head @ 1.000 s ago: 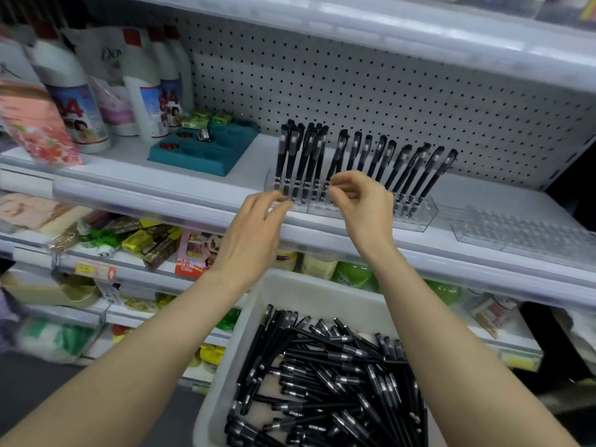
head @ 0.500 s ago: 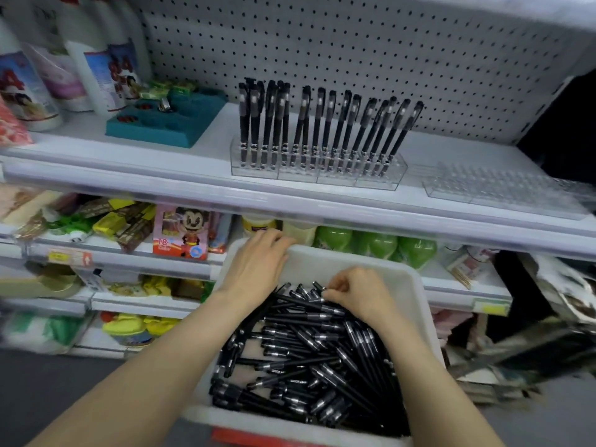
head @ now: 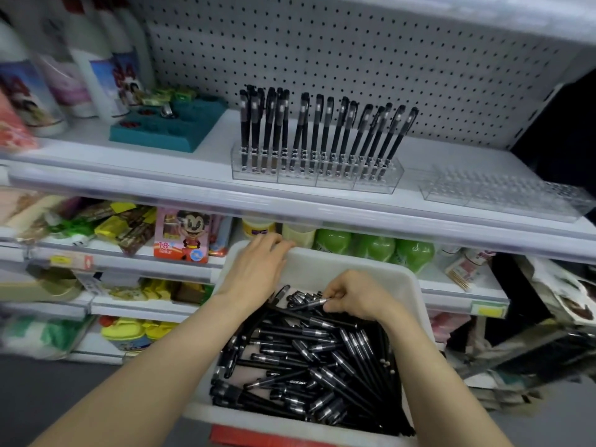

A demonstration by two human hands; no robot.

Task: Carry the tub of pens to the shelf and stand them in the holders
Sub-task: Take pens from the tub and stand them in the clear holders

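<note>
A white tub (head: 354,262) full of loose black pens (head: 309,362) sits below the shelf, in front of me. My left hand (head: 258,269) rests with straight fingers on the tub's far left rim. My right hand (head: 358,296) is inside the tub with its fingers curled, pinching a black pen (head: 306,305) at the top of the pile. On the white shelf (head: 206,162) a clear holder (head: 317,177) carries several black pens standing upright. A second clear holder (head: 503,195) to its right holds nothing.
A teal display tray (head: 167,130) and white bottles (head: 93,69) stand at the shelf's left. Pegboard (head: 354,53) backs the shelf. Lower shelves carry snack packets (head: 122,227), a cartoon box (head: 183,235) and green bottles (head: 371,246). Clutter lies on the right.
Both hands came down from the holder on the shelf into the tub. The left now rests on the rim; the right has pinched a pen in the pile.
</note>
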